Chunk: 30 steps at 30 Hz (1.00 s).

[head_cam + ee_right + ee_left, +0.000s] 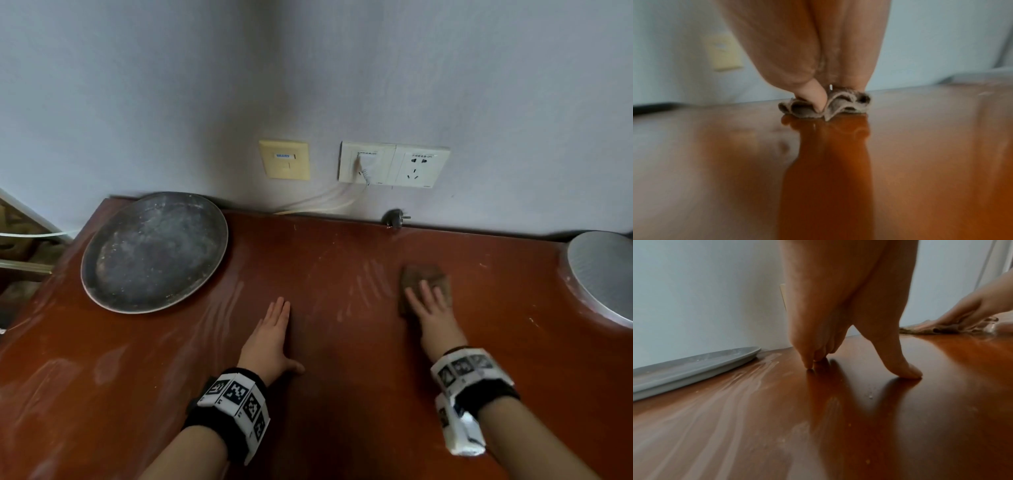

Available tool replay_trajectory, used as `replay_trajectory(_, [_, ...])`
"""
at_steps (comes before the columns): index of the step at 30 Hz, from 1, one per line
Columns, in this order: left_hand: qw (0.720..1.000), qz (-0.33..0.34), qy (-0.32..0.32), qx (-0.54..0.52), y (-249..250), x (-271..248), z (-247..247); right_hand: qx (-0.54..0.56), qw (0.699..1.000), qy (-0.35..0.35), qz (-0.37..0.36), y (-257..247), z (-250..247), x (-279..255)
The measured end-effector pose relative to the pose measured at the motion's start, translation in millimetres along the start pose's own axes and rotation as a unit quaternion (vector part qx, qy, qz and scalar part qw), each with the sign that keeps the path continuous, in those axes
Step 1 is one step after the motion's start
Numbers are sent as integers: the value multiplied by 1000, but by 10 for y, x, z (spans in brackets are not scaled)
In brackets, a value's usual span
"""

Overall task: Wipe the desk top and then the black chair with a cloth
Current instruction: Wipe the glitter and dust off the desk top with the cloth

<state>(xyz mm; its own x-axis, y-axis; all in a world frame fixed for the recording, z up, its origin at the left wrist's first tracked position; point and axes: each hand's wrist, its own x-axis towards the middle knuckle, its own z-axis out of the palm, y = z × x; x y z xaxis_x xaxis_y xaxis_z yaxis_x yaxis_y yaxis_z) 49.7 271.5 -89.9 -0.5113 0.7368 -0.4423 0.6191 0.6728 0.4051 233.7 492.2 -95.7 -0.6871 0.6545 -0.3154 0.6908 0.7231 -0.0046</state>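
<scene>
A reddish-brown wooden desk top (pixel 325 342) fills the head view, streaked with pale dust. My right hand (pixel 430 308) lies flat on a folded brown cloth (pixel 423 274) right of the desk's middle, fingers straight and pressing it down. The right wrist view shows the thumb (pixel 816 99) pushing into the bunched cloth (pixel 838 104). My left hand (pixel 270 335) rests flat on the bare wood at the centre, fingers together, thumb spread out. Its fingertips (pixel 809 365) touch the desk (pixel 818 418). The black chair is not in view.
A round, dusty metal tray (pixel 154 253) sits at the back left of the desk. A grey round object (pixel 603 274) stands at the right edge. The wall behind carries sockets (pixel 394 164) with a white cable, and a dark plug (pixel 394 217) lies at the desk's back edge.
</scene>
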Motion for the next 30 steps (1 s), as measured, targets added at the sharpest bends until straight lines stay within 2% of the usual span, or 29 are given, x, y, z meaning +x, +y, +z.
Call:
replay_trajectory(1, [1000, -3, 3, -2, -7, -3, 0, 30, 997, -43, 58, 98, -68, 81])
replay_trajectory(2, [1000, -4, 3, -5, -6, -1, -1, 40, 995, -51, 79, 66, -70, 132])
replay_trajectory(3, [1000, -6, 2, -7, -3, 7, -3, 19, 997, -42, 55, -63, -79, 153])
replay_trajectory(4, [1000, -8, 1, -10, 1, 20, -4, -16, 1000, 2, -1, -243, -41, 157])
replay_trajectory(6, [1000, -11, 2, -15, 13, 59, -22, -17, 991, 33, -130, -723, 138, 23])
replay_trajectory(8, [1000, -10, 9, -18, 23, 102, -46, -11, 958, 27, -284, -1214, 239, -211])
replay_trajectory(9, [1000, -9, 9, -17, 23, 115, -61, -3, 939, 16, -342, -1320, 280, -246])
replay_trajectory(10, [1000, -9, 7, -18, 23, 121, -74, -27, 930, 1, -367, -1304, 256, -229])
replay_trajectory(11, [1000, -10, 4, -20, 23, 120, -85, -17, 934, 9, -356, -1199, 192, -153])
replay_trajectory(12, [1000, -13, 1, -23, 23, 116, -91, 17, 949, 17, -315, -1055, 130, -43])
replay_trajectory(14, [999, -21, -1, -33, 37, 101, -98, 22, 983, 24, -181, -703, -22, 182])
replay_trajectory(15, [999, -24, 1, -37, 50, 97, -101, 10, 993, 13, -117, -556, -63, 273])
replay_trajectory(17, [999, -24, 3, -35, 80, 112, -102, 51, 994, -66, -64, -528, -95, 321])
replay_trajectory(18, [999, -22, 4, -31, 94, 136, -97, 53, 992, -73, -89, -663, -75, 275])
replay_trajectory(21, [1000, -15, 5, -22, 149, 249, -82, 48, 958, -3, -282, -1143, 138, 20])
replay_trajectory(23, [1000, -16, 4, -26, 186, 311, -79, 35, 939, -34, -340, -1195, 164, 27])
replay_trajectory(24, [999, -17, 6, -29, 193, 329, -78, 16, 945, -64, -320, -1093, 100, 122])
replay_trajectory(26, [999, -17, 11, -38, 197, 321, -77, 16, 968, -47, -246, -816, -24, 391])
replay_trajectory(28, [998, -18, 23, -52, 181, 295, -68, 46, 992, -28, -110, -573, -151, 652])
replay_trajectory(30, [997, -19, 33, -63, 176, 283, -67, 69, 996, -40, -30, -560, -230, 796])
